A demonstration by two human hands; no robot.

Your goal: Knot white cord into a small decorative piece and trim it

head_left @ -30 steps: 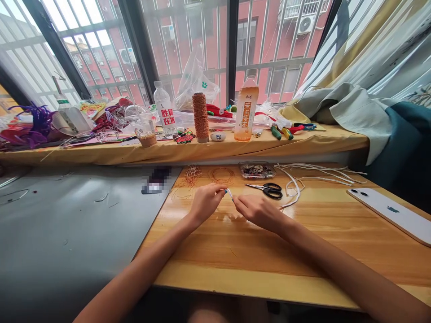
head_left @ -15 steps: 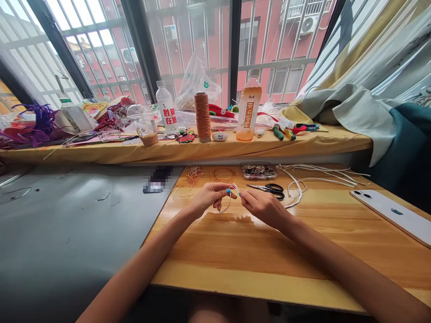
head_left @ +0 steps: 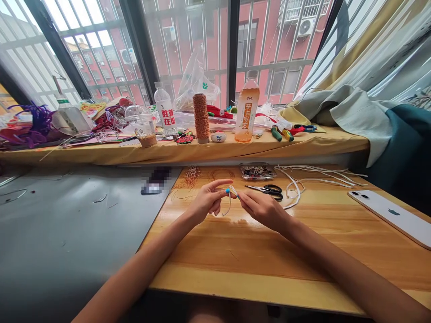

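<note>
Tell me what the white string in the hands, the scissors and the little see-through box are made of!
White string: matte, maybe fabric, because it curves loosely; any threads are too small to see.
Scissors: shiny grey blades, probably steel; smooth black handles, likely plastic.
Box: clear and glossy, with bits showing through, so perhaps plastic.

"What's in the hands?"

"A thin white cord (head_left: 229, 205), bent into a loop. The left hand (head_left: 209, 200) pinches it at the thumb, with a loose end hanging; the right hand (head_left: 261, 207) holds it by the fingertips, just beside."

"And on the wooden table (head_left: 269, 255)?"

"Black-handled scissors (head_left: 275, 192) lie just beyond the right hand, near a clear box (head_left: 257, 178) of small pieces. More white cords (head_left: 319, 170) spread to the right, and a white phone (head_left: 390, 214) lies back up."

"Behind that?"

"A brown spool (head_left: 201, 119) and an orange drink bottle (head_left: 247, 114), upright on the cloth-covered ledge (head_left: 188, 153)."
</note>
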